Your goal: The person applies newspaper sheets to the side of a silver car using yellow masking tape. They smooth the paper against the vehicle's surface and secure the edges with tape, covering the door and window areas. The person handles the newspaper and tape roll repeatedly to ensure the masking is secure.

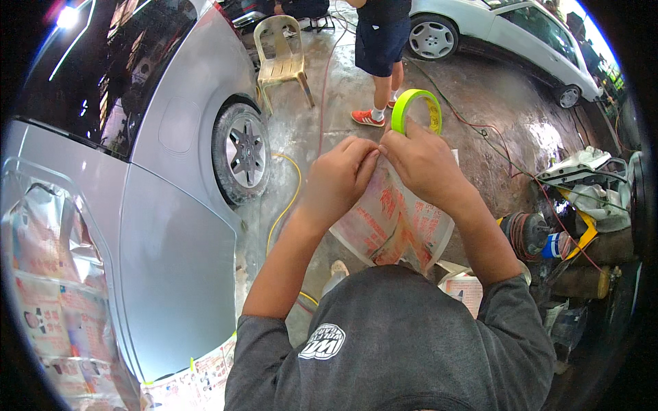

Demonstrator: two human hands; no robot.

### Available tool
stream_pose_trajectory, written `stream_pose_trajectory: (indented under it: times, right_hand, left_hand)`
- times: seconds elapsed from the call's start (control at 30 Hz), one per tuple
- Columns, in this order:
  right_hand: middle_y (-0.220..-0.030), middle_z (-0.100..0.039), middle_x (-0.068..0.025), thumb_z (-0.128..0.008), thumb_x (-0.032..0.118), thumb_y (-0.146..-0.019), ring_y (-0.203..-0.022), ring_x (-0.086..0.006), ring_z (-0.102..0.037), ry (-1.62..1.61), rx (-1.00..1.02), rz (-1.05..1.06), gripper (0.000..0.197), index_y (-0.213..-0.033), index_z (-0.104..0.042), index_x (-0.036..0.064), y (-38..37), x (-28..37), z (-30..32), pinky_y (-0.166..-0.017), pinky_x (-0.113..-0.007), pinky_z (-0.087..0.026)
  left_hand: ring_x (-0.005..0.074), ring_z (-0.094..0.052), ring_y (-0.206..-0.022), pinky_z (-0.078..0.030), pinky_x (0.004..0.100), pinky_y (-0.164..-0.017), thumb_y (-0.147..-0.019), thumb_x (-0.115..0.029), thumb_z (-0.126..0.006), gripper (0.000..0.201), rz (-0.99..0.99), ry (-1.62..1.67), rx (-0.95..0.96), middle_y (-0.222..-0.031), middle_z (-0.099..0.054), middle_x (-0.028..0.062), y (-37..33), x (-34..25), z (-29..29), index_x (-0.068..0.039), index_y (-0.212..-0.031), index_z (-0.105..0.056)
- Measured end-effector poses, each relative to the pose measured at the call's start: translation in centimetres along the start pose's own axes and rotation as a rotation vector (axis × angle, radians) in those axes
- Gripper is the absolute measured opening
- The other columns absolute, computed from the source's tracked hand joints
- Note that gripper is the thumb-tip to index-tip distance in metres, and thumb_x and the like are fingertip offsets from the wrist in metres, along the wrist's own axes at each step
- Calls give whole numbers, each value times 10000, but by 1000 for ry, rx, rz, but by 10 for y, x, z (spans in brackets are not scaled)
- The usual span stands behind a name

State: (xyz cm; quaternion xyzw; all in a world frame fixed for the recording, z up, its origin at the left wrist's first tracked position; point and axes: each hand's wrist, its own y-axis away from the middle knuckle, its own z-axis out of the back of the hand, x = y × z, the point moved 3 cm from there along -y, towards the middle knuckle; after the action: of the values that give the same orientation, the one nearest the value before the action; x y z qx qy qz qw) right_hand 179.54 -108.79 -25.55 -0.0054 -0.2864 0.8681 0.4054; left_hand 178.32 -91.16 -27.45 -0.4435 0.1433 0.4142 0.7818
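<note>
Both my hands are raised close together in front of me, fingertips nearly meeting. My left hand (344,172) is closed in a pinch at the top edge of a printed newspaper sheet (373,229), which hangs down below. Beside it, my right hand (426,163) is closed too, with a roll of bright green masking tape (399,113) standing up from its fingers. Its thumb and fingertips press at the same edge of the paper. Whether a strip of tape lies between the fingertips is hidden.
On the left stands a silver car (181,226), partly covered with newspaper (62,308). A plastic chair (282,67) stands beyond its wheel. Another person (384,48) stands ahead, near a white car (504,38). Hoses (296,188) cross the floor; coiled hose (526,236) lies at right.
</note>
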Motion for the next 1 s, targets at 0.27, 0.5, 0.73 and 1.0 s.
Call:
stream_pose_trajectory:
  times: [0.27,0.5,0.73,1.0]
  right_hand:
    - [-948,-638,-207,-619,291,-1000,-805,-424,-658,-311,-21,-88,229,-984,-627,62,3,-4,-9,-704,-505,-523]
    - [-821,-608,-138,-651,383,-974,-760,-353,-640,-146,201,-37,324,-914,-665,65,6,-12,5,-658,-452,-488]
    - [-887,-662,-156,-741,444,-894,-834,-361,-666,-322,292,-109,385,-937,-675,67,11,-8,8,-714,-451,-502]
    - [-938,-683,-96,-797,239,-871,-873,-214,-645,-624,555,-336,281,-968,-673,6,62,-60,28,-801,-344,-491]
  left_hand:
    - [215,-661,-740,-518,323,-679,-951,-112,-699,111,123,198,-42,-874,-695,122,8,11,-1,-11,-996,-713]
    - [204,-640,-640,-499,316,-603,-930,-171,-759,154,-10,-60,118,-784,-689,105,14,14,16,-24,-906,-722]
    - [117,-595,-644,-480,300,-594,-912,-163,-780,174,250,191,128,-732,-666,72,27,31,16,-10,-869,-711]
    - [184,-634,-712,-502,307,-668,-828,-197,-849,269,121,41,413,-836,-702,81,38,33,29,-27,-979,-705]
